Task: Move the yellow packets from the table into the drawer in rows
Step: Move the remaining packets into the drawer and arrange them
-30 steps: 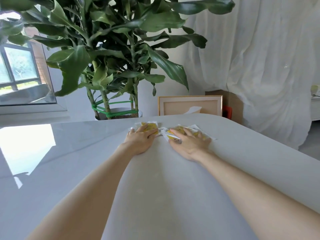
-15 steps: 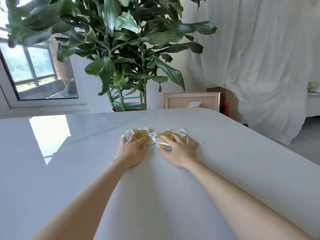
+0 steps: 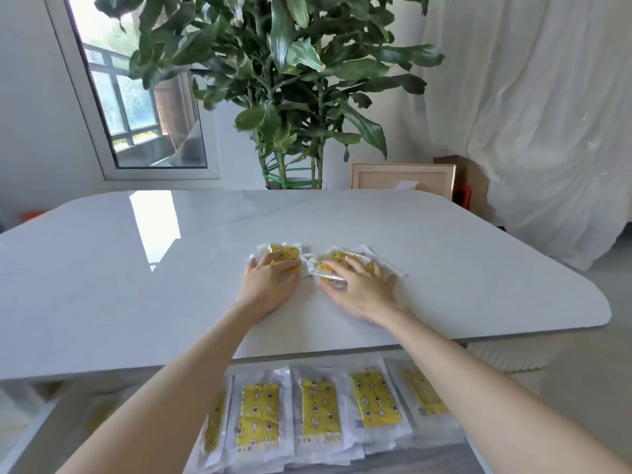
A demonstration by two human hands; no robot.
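While left hand [image 3: 270, 287] and right hand [image 3: 363, 293] cover packets [image 3: 286, 258], plant [image 3: 290, 80] stands beyond table [image 3: 102, 268].

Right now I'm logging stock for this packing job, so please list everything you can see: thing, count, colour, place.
Table: one, glossy white, in front of the person.
Table packets: two small piles, yellow in clear wrap, mid-table, count unclear.
Drawer: one, open, grey floor, below the table's near edge.
Drawer packets: five showing, yellow in clear wrap, side by side in a row.
Plant: one, green, behind the table.
Window: one, white frame, far left.
Curtain: white, far right.
Picture frame: one, beige with gold edge, behind the table.
Left hand: flat on the left pile.
Right hand: flat on the right pile.
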